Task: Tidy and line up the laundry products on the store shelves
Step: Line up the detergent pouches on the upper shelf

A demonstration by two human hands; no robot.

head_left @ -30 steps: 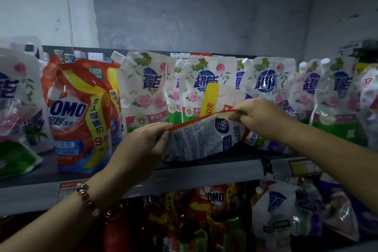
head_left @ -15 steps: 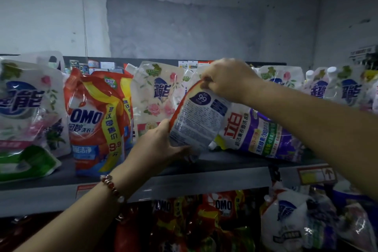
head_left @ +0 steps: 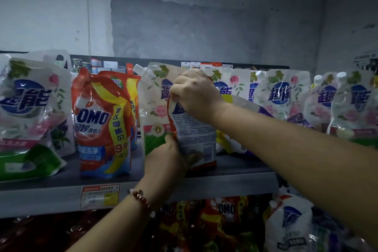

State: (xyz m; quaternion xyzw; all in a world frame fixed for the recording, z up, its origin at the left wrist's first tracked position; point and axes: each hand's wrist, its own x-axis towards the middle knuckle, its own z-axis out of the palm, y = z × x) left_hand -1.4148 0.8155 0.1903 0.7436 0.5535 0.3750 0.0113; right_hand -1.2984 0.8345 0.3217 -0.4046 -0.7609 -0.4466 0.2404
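Note:
A red-edged detergent pouch stands nearly upright on the grey shelf, its printed back toward me. My right hand pinches its top edge. My left hand grips its lower left side near the base. Behind it stands a white rose-print pouch with a spout. To the left is a red OMO pouch. A purple and yellow pouch lies slumped to the right, behind my right forearm.
More white rose-print pouches line the shelf to the right, and a large one leans at the far left. A price tag hangs on the shelf edge. The lower shelf holds OMO pouches and a white pouch.
The pouch has been turned from lying on its side to nearly upright and set down on the shelf. My right hand moved to its top; my left slid to its base.

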